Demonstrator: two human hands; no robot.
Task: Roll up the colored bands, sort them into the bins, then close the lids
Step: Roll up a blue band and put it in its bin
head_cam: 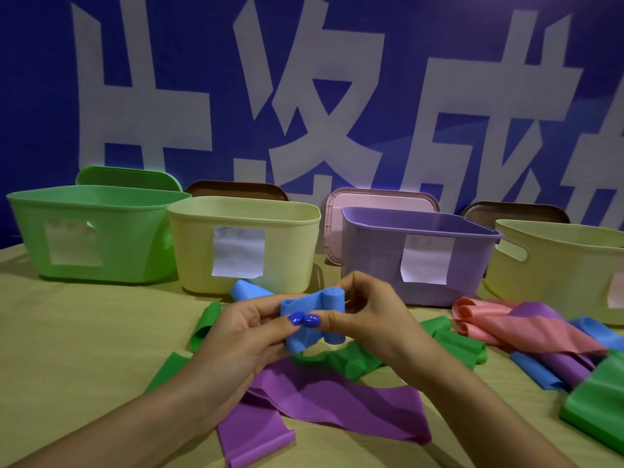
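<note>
Both hands (250, 327) (366, 314) pinch a half-rolled blue band (312, 307).

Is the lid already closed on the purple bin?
No: the purple bin stands open at the top, and a pink lid leans upright behind it against the backdrop.

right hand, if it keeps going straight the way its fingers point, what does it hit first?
The right hand points leftward, fingers curled on the half-rolled blue elastic band. Past that roll, the first thing in line is likely the left hand, gripping the band's other end. Depth is unclear, but thumbs nearly touch.
</note>
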